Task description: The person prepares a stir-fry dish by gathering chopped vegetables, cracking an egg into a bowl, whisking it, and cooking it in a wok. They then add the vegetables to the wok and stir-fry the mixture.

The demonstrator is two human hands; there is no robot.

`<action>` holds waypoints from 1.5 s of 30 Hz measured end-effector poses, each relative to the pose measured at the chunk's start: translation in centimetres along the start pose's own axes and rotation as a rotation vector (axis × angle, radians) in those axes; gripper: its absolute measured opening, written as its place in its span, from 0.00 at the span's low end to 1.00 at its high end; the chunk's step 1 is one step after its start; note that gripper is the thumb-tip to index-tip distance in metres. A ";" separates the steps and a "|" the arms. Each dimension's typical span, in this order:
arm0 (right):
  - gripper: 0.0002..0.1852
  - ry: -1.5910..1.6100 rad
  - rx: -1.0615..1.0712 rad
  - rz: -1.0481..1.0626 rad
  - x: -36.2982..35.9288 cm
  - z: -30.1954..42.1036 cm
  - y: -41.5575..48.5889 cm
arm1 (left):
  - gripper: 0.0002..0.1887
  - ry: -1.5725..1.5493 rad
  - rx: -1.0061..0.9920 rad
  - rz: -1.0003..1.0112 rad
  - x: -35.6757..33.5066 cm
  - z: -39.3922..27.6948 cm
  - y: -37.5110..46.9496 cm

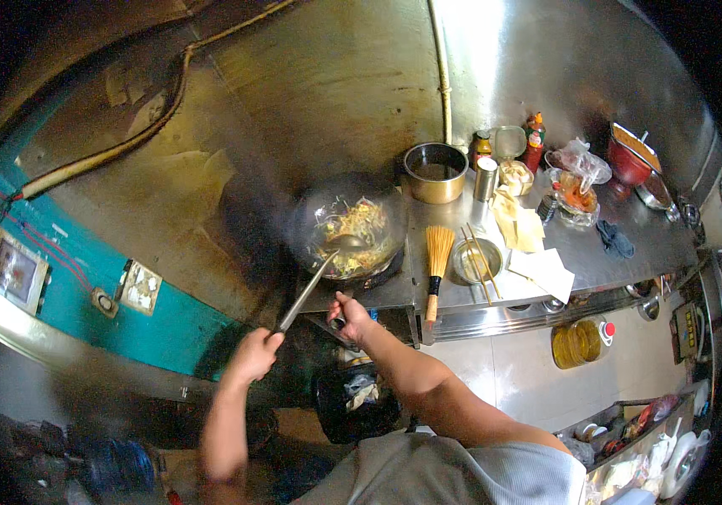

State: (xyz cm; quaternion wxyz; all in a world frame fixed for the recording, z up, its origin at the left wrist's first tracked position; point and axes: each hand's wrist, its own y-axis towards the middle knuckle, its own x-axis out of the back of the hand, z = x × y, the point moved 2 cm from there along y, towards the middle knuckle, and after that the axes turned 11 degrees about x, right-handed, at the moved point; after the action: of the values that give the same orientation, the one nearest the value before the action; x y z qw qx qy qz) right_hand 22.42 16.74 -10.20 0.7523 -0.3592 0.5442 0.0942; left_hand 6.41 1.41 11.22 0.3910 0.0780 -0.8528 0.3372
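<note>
A dark wok (310, 221) holds shredded food (354, 224) mixed with yellow and pale strips. My left hand (256, 353) is closed around the handle of a long metal ladle (304, 300), whose bowl rests in the food, over the wok's lower middle. Just below the wok's near rim, my right hand (349, 319) grips a short dark handle (337, 323); its join with the wok is hidden. Right of the wok, a bamboo wok brush (440, 249) lies on the steel counter (392, 297), beside a metal bowl (493, 252) with chopsticks (479, 262) across it.
Behind the brush stand a deep pot (436, 189), a metal canister (486, 180) and sauce bottles (534, 145). A red container (629, 164) is farther right. On the floor are an oil jug (578, 344), a black bin (329, 410) and a crate (613, 410). A grimy wall rises behind the wok.
</note>
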 end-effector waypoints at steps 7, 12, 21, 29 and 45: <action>0.13 -0.027 0.012 -0.050 -5.7 1.1 -5.2 | 0.25 0.332 0.067 0.130 10.3 -2.1 -6.7; 0.10 -0.024 0.147 -0.085 -7.7 -0.3 -8.5 | 0.26 0.215 -0.021 0.059 -0.1 -0.2 0.2; 0.14 -0.334 0.230 0.134 -3.8 -6.9 -11.8 | 0.19 -0.378 -0.147 0.003 -3.9 12.5 -1.8; 0.17 0.151 0.049 -0.036 -3.8 -1.7 -2.1 | 0.22 -0.064 -0.274 -0.320 -5.7 3.2 9.0; 0.18 -1.572 0.625 -0.821 25.2 41.0 -28.7 | 0.18 -0.100 0.249 -0.081 -4.5 -0.2 15.6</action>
State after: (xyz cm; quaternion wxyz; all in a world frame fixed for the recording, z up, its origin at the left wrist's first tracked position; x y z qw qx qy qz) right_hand 78.35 16.00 -13.87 0.9407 -0.1381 -0.2883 -0.1134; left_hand 3.41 12.87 0.10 0.3487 0.1769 -0.8190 0.4199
